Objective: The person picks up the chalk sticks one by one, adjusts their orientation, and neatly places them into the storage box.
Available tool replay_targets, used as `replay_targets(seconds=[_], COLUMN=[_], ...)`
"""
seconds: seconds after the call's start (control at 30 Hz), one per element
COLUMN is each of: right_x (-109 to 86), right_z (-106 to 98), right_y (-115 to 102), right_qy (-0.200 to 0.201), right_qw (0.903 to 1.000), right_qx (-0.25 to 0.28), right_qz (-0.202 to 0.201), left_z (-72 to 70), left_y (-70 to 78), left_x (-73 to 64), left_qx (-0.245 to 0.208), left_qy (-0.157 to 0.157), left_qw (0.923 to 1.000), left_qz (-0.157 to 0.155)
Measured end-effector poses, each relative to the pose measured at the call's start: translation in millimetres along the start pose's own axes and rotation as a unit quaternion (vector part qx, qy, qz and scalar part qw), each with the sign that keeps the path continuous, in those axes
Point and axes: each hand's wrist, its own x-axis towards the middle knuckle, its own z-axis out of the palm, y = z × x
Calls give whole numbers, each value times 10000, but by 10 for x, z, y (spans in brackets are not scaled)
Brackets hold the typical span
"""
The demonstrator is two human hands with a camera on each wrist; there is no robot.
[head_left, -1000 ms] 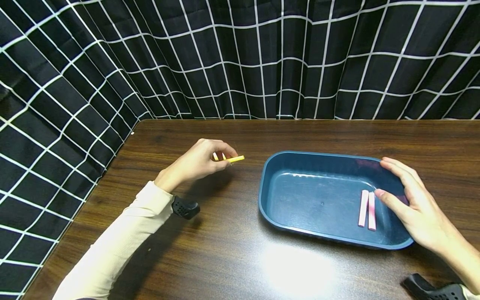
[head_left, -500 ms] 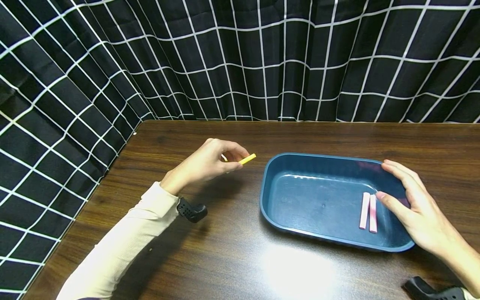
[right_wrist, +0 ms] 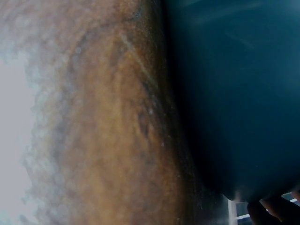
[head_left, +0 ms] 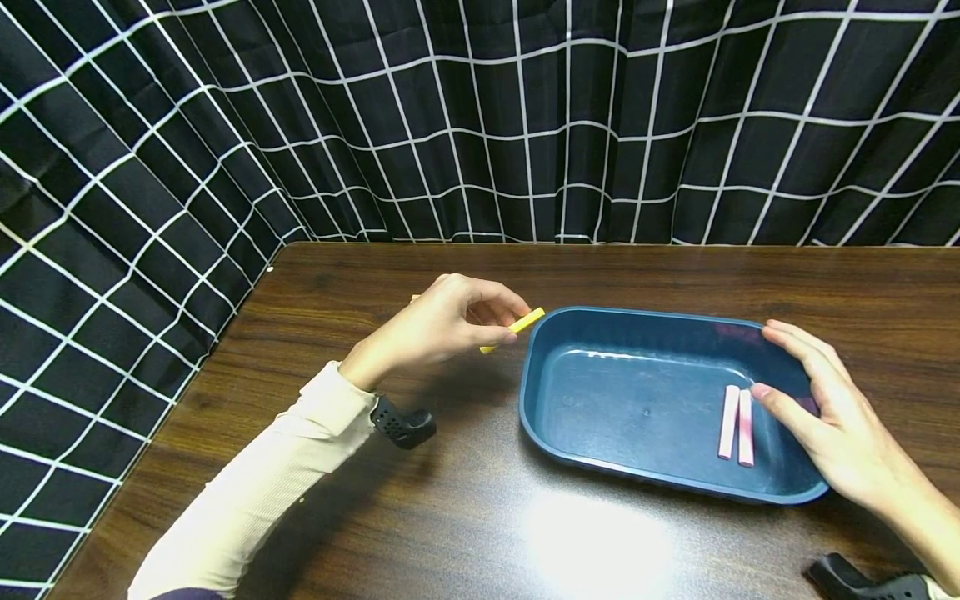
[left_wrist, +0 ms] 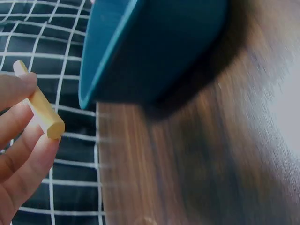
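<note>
My left hand (head_left: 453, 321) pinches a yellow chalk stick (head_left: 531, 318) between thumb and fingers, just outside the left end of a blue plastic tub (head_left: 622, 408). In the left wrist view the chalk (left_wrist: 43, 111) slants across the fingertips, one end toward the camera. My right hand (head_left: 843, 425) holds the tub's right end, thumb reaching inside over the rim and fingers at the far corner. On the tub floor near that thumb lie two pink chalk sticks, one paler (head_left: 727, 421) and one with a darker pink patch (head_left: 746, 427). The right wrist view shows mostly the tub's outer wall (right_wrist: 239, 103).
The tub stands on a dark wood-grain table (head_left: 420, 517) with a bright glare spot in front. A black curtain with white grid lines (head_left: 525, 125) hangs behind and at the left. A small pale bit (head_left: 415, 297) peeks out behind the left hand.
My left hand has moved right with the yellow chalk, from over the table to beside the tub's left rim. The right hand keeps its hold on the tub.
</note>
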Motion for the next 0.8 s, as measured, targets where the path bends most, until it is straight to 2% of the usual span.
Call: replay_targets(seconds=[0.23,0.6,0.8], right_x=[-1,-17,-12], right_z=[-1,-18,-26], right_y=[1,10,-12], right_qy=[-26,1,-111], right_qw=[10000,10000,9999], right_qx=[33,29,-48], right_qz=[39,35,87], left_z=[115,300,386], left_y=[127,253,293], left_x=[96,246,298], left_qx=[-69,105,-203], left_qy=[-97,8,-182], left_qw=[9999,9998,9991], left_qz=[28,-160,-332])
